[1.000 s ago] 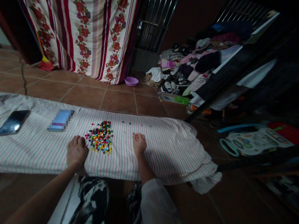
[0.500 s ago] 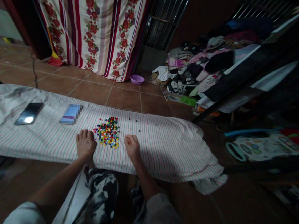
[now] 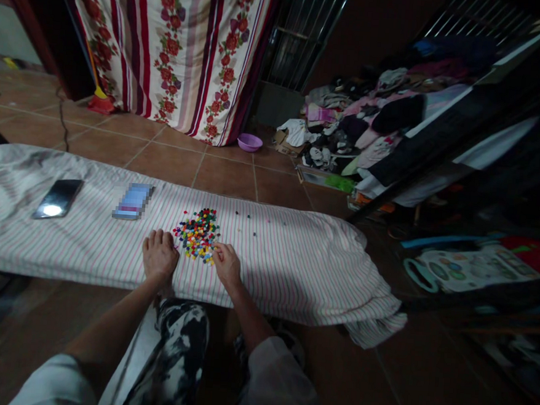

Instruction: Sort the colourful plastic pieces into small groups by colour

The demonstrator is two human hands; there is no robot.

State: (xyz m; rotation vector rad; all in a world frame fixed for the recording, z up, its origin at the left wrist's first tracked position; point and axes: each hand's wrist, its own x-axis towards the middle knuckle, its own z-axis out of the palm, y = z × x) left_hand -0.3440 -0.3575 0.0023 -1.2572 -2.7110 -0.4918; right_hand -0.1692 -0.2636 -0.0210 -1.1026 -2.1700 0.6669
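A pile of small multicoloured pieces point(image 3: 199, 231), like beads, lies on a striped cloth point(image 3: 302, 266) that covers a long narrow surface. My left hand point(image 3: 159, 255) rests flat on the cloth at the left edge of the pile, fingers extended and holding nothing. At the pile's lower right edge is my right hand point(image 3: 227, 265), its thumb and fingers pinched together beside the yellow pieces. Whether a piece is between those fingertips is too small to make out. Several single pieces point(image 3: 255, 234) lie scattered to the right of the pile.
Two phones lie on the cloth at left, a dark phone point(image 3: 58, 199) and one with a blurred blue screen point(image 3: 134, 201). Beyond on the tiled floor are a purple basin point(image 3: 249, 142), a floral curtain point(image 3: 172, 47) and a heap of clothes point(image 3: 350, 118).
My right hand has moved left, from the cloth beside the pile to its lower right edge. My left hand stays flat by the pile. The view has shifted slightly.
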